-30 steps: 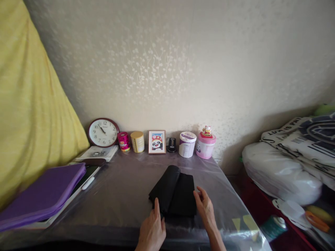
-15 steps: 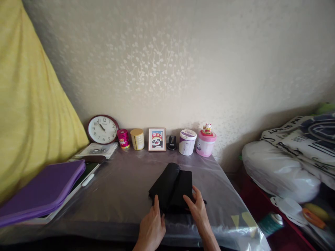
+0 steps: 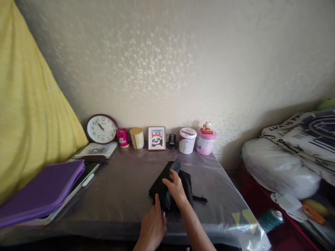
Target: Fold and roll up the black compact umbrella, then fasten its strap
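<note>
A black piece of folded, slightly shiny fabric (image 3: 160, 180), umbrella-like in its folds, lies on the plastic-covered table in front of me. A short black strap (image 3: 200, 199) sticks out from its right side. My left hand (image 3: 154, 221) grips the fabric's near lower end, index finger stretched along its left side and thumb at the edge. Over the upper fold reaches my right hand (image 3: 174, 186), its thumb and fingers bent onto the fabric. My right forearm crosses in front of the right-hand panel and hides part of it.
Along the wall stand a clock (image 3: 102, 129), a pink can (image 3: 123, 138), a yellow-lidded can (image 3: 137, 138), a picture frame (image 3: 156, 138), and two tubs (image 3: 187, 141). Purple folders (image 3: 43, 190) lie at left. White bags (image 3: 280, 170) are piled beyond the table's right edge.
My right hand has moved left and up from the right panel onto the upper left fold. The strap now shows more fully. My left hand has barely moved.
</note>
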`<state>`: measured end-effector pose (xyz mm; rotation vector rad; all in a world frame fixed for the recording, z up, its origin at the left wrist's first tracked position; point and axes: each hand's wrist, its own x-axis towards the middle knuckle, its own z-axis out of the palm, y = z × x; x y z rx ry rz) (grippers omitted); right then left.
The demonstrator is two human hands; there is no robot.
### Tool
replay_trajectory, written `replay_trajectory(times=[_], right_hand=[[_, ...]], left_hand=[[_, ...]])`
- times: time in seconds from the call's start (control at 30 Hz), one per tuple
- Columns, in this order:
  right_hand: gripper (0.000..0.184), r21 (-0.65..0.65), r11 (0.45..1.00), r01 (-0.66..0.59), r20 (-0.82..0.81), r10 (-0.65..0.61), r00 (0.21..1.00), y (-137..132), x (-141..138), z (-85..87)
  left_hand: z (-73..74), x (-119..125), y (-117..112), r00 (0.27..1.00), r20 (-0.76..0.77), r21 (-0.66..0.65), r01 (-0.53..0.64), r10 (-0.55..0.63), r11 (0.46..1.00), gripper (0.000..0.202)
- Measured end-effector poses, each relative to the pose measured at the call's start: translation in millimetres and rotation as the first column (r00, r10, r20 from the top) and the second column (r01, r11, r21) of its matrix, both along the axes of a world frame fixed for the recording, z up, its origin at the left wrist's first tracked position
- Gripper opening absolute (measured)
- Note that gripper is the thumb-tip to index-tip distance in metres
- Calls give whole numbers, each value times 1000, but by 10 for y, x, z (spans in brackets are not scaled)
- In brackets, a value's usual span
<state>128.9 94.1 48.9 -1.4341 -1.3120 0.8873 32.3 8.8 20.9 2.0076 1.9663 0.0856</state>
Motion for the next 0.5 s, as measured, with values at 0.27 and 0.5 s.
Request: replay_trajectory(times=[0.27, 0.5], right_hand=[[54, -66, 996, -52, 189, 64, 980, 183, -188, -233], [58, -86, 991, -103, 297, 124, 947, 230, -188, -259]], left_hand=[[-43, -21, 15, 999, 52, 3, 3, -3, 1000, 58], [-133, -73, -36, 987, 161, 148, -48, 24, 988, 59]])
